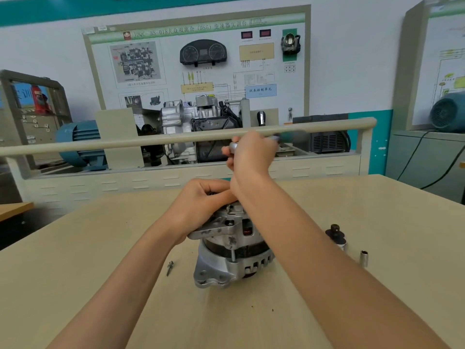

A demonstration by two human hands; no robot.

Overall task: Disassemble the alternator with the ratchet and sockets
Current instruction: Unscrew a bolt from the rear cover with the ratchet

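Alternator [234, 250] gripped by left hand [201, 200], right hand [251, 154] holding ratchet [235, 146]

Left hand [201, 197] grips the top of the alternator [231, 250], which stands on the table [251, 311]. Right hand [249, 153] holds the ratchet [235, 146] above and just behind that grip, its forearm crossing over the alternator's right side. Loose bolt [170, 267] lies on the table below-left of the grip. Socket [364, 258] stands well right; a knobbed part [336, 236] sits between it and the alternator.
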